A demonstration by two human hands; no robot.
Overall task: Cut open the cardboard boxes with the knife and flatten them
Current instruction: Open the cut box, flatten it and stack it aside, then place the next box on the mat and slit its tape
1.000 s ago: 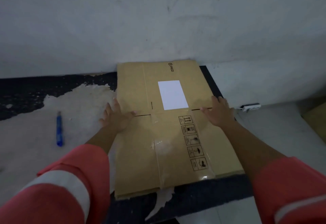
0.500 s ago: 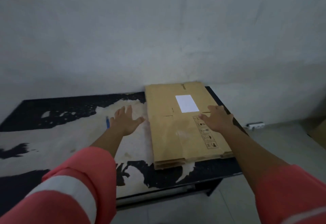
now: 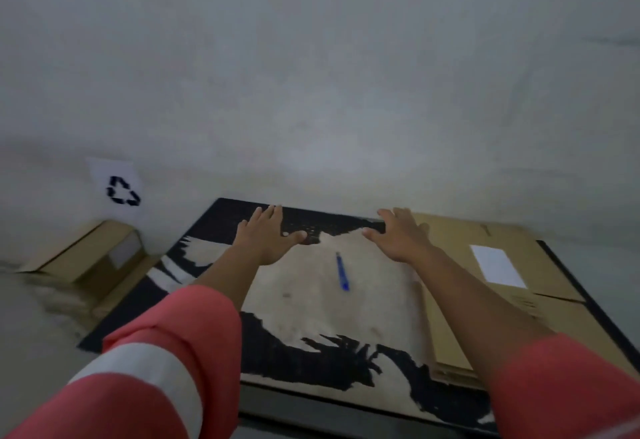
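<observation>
Left hand (image 3: 268, 238) and right hand (image 3: 398, 236) are both spread wide, fingers straight, gripping nothing, out near the far edge of the bench (image 3: 311, 303). Just nearer than them lies the blue knife (image 3: 342, 271), its long axis running from the person toward the wall, with open bench all round. Flattened cardboard (image 3: 450, 236) lies along the right edge, and another box (image 3: 86, 251) sits on the floor to the left.

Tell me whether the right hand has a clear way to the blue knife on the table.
Probably yes. The right hand is open and empty, just beyond the blue knife. Only bare table lies between them; the flattened cardboard sits off to the right, clear of the knife.
</observation>
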